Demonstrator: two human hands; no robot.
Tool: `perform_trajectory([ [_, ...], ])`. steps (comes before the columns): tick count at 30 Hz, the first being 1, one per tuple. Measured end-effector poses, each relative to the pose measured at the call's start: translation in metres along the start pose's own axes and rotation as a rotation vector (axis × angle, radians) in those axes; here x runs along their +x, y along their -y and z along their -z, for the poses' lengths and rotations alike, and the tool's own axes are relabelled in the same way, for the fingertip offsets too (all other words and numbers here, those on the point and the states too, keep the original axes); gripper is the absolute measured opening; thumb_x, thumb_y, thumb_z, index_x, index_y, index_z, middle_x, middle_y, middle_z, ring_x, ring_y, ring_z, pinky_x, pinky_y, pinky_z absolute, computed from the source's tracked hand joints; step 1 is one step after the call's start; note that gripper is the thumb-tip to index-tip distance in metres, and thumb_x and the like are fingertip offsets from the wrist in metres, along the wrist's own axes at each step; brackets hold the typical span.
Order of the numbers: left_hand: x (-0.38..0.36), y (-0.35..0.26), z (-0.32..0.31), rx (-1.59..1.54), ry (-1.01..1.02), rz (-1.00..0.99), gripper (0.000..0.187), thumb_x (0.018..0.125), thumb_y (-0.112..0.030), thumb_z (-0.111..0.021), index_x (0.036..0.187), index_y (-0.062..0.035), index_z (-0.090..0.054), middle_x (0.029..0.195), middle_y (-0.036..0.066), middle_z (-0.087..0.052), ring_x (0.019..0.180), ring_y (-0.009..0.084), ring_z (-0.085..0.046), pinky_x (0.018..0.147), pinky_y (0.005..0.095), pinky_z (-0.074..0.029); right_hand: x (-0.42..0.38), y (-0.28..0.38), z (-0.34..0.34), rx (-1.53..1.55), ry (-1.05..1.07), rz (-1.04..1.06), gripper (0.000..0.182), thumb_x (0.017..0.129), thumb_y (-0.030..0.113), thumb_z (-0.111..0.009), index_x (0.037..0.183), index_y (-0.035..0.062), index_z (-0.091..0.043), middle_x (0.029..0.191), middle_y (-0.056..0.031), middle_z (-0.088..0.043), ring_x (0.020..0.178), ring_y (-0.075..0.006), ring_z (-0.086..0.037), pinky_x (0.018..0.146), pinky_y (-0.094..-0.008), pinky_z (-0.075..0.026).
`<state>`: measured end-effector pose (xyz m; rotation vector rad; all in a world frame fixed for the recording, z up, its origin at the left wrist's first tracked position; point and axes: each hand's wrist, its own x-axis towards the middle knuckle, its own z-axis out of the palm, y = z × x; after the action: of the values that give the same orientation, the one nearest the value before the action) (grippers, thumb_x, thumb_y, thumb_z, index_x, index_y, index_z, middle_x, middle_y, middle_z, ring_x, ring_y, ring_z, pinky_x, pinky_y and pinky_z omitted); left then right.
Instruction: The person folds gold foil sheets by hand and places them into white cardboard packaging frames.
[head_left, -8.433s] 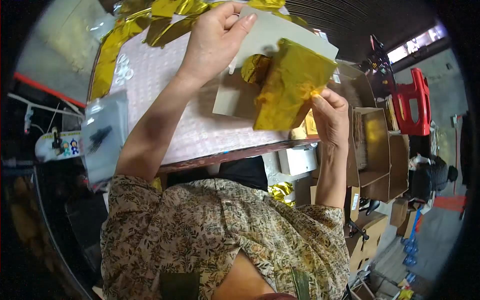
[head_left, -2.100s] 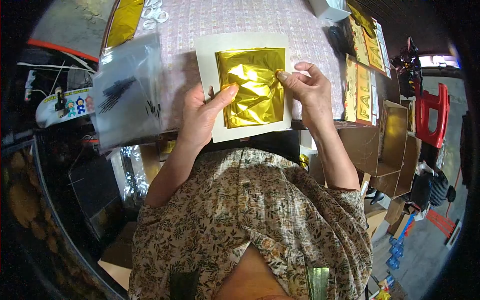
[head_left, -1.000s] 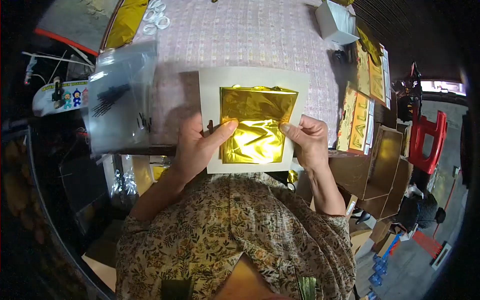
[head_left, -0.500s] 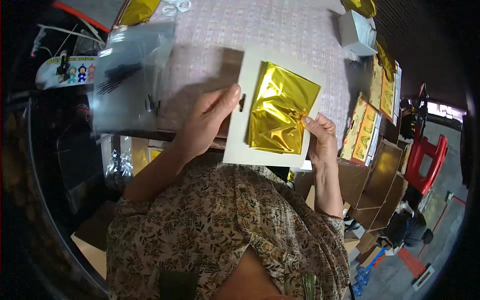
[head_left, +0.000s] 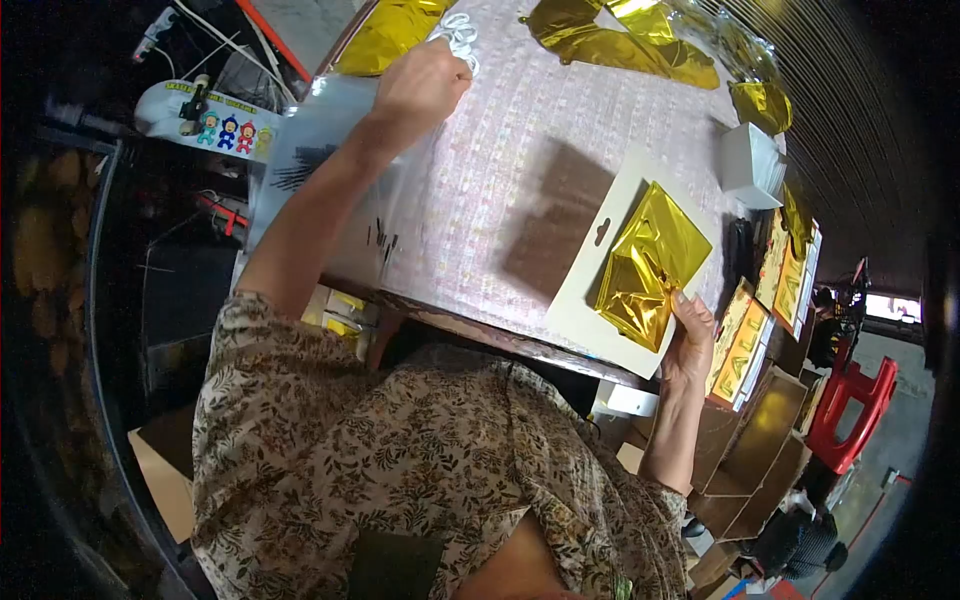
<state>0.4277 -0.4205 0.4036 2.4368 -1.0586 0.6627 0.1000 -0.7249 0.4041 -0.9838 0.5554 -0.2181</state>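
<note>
My right hand [head_left: 690, 335] pinches the lower right edge of a white card [head_left: 577, 297] with a hang hole, thumb on top. On that card lies a folded gold foil balloon [head_left: 655, 265], flat and creased, with the thumb at its edge. My left hand [head_left: 425, 80] is stretched to the far left of the table, its fingers curled closed at a small bundle of white string [head_left: 458, 35]. The hand covers part of the bundle. Beneath my left forearm are clear plastic bags [head_left: 335, 120].
The table [head_left: 490, 170] has a patterned cloth. Gold foil [head_left: 620, 50] lies along its far side, more gold foil [head_left: 390, 35] at the far left. A white box of cards [head_left: 750, 165] and printed FALL packs [head_left: 740, 345] stand right, with cardboard boxes [head_left: 750, 430] and a red stool [head_left: 850, 415] beyond.
My left hand has let go of the card and moved up and left to the white string. My right hand still holds the card, now tilted further and lower right in view.
</note>
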Motion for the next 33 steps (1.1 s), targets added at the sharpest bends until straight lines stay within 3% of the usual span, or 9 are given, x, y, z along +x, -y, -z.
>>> perform_trajectory([
  [8, 0.018, 0.037, -0.068, 0.339, 0.224, -0.05, 0.013, 0.085, -0.014, -0.071, 0.091, -0.0021, -0.072, 0.099, 0.016, -0.065, 0.093, 0.0336, -0.067, 0.079, 0.0398, -0.055, 0.001, 0.013, 0.016, -0.033, -0.025, -0.04, 0.041, 0.089, 0.011, -0.069, 0.125, -0.005, -0.057, 0.115, -0.0148, -0.068, 0.1, -0.0226, -0.069, 0.094, -0.0358, -0.056],
  [10, 0.028, 0.019, -0.047, 0.39, 0.244, -0.169, 0.011, 0.091, -0.01, -0.066, 0.089, -0.0001, -0.067, 0.073, 0.016, -0.063, 0.074, 0.0235, -0.064, 0.067, 0.0386, -0.051, -0.003, 0.018, 0.015, -0.025, -0.048, -0.02, 0.041, 0.088, 0.011, -0.072, 0.123, -0.0054, -0.059, 0.115, -0.0151, -0.069, 0.104, -0.0245, -0.068, 0.097, -0.0363, -0.055],
  [12, 0.028, -0.032, -0.015, -0.19, -0.013, -0.072, 0.015, 0.087, -0.011, -0.069, 0.078, 0.0011, -0.069, 0.076, 0.017, -0.064, 0.075, 0.024, -0.065, 0.065, 0.0356, -0.051, -0.003, 0.023, 0.017, -0.021, -0.073, -0.013, 0.041, 0.086, 0.011, -0.073, 0.122, -0.0048, -0.061, 0.116, -0.0152, -0.068, 0.105, -0.0255, -0.067, 0.099, -0.0371, -0.054],
  [16, 0.019, -0.139, 0.058, -0.993, 0.235, 0.148, 0.011, 0.082, -0.011, -0.068, 0.08, -0.001, -0.071, 0.08, 0.018, -0.066, 0.079, 0.0304, -0.067, 0.064, 0.0383, -0.053, -0.004, 0.028, 0.022, -0.001, -0.043, -0.03, 0.041, 0.088, 0.006, -0.071, 0.127, -0.0047, -0.06, 0.118, -0.0157, -0.069, 0.106, -0.0256, -0.067, 0.099, -0.0388, -0.054],
  [17, 0.005, -0.151, 0.047, -1.043, 0.202, 0.039, 0.012, 0.086, -0.007, -0.071, 0.094, 0.0009, -0.07, 0.096, 0.015, -0.065, 0.089, 0.0281, -0.067, 0.077, 0.0334, -0.055, -0.004, 0.027, 0.02, -0.038, -0.065, -0.004, 0.04, 0.089, 0.006, -0.07, 0.127, -0.0047, -0.06, 0.118, -0.0162, -0.068, 0.106, -0.026, -0.067, 0.099, -0.0402, -0.055],
  [19, -0.008, -0.169, 0.055, -0.952, 0.131, -0.166, 0.012, 0.092, -0.009, -0.068, 0.089, 0.0027, -0.07, 0.094, 0.011, -0.066, 0.077, 0.0179, -0.066, 0.071, 0.0305, -0.058, -0.006, 0.027, 0.012, -0.076, -0.086, 0.027, 0.04, 0.09, 0.006, -0.069, 0.127, -0.0048, -0.06, 0.119, -0.0167, -0.068, 0.107, -0.0264, -0.067, 0.098, -0.0416, -0.056],
  [22, -0.023, -0.18, 0.066, -0.906, 0.074, -0.225, 0.006, 0.09, -0.003, -0.067, 0.087, 0.0019, -0.069, 0.09, 0.011, -0.062, 0.075, 0.0175, -0.064, 0.068, 0.0281, -0.056, -0.011, 0.027, 0.003, -0.001, -0.103, -0.007, 0.035, 0.088, 0.009, -0.072, 0.119, -0.0053, -0.064, 0.114, -0.0133, -0.071, 0.106, -0.0217, -0.067, 0.099, -0.036, -0.051],
  [29, -0.045, -0.186, 0.077, -0.907, 0.292, -0.288, 0.008, 0.09, 0.009, -0.058, 0.084, 0.0069, -0.064, 0.088, 0.01, -0.056, 0.076, 0.0166, -0.061, 0.065, 0.029, -0.055, -0.01, 0.013, 0.028, 0.3, 0.037, -0.138, 0.041, 0.091, 0.002, -0.063, 0.13, -0.0057, -0.055, 0.122, -0.0221, -0.065, 0.112, -0.0334, -0.066, 0.103, -0.0486, -0.054],
  [33, -0.054, -0.197, 0.051, -0.824, 0.035, -0.266, 0.014, 0.082, 0.014, -0.065, 0.09, 0.0028, -0.062, 0.094, 0.009, -0.056, 0.072, 0.0135, -0.059, 0.06, 0.0231, -0.055, -0.017, 0.009, 0.011, 0.302, 0.05, -0.149, 0.038, 0.089, 0.001, -0.065, 0.126, -0.0056, -0.057, 0.12, -0.0207, -0.066, 0.111, -0.0319, -0.067, 0.101, -0.0474, -0.055],
])
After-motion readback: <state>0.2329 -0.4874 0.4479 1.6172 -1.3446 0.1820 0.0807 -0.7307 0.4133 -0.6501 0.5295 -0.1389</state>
